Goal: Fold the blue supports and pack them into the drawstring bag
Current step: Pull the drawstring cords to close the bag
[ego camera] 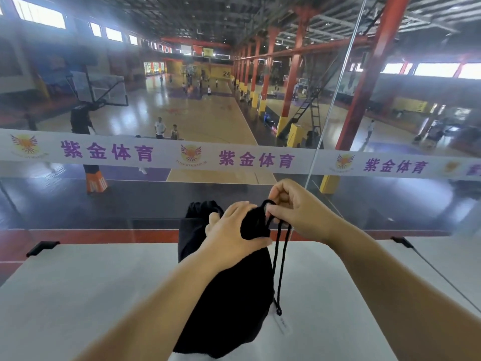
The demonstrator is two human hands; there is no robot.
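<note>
On the worktop (78, 295) under my hands lies the soft, floppy bag (229, 303), my left hand (231, 238) clamped round its gathered neck, my right hand (294, 212) pinching the thin cord (279, 269), best hold for cinching.

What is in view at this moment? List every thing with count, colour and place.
drawstring bag: one, black, upright on the table, neck gathered
cord: one looped pair, black, hanging down the bag's right side
table: one, white, foreground
glass panel: clear, behind the table, white banner with purple lettering across it
basketball court: below, beyond the glass, several people on it
blue supports: none visible
left hand: grips the bag's neck
right hand: pinches the cord
</note>
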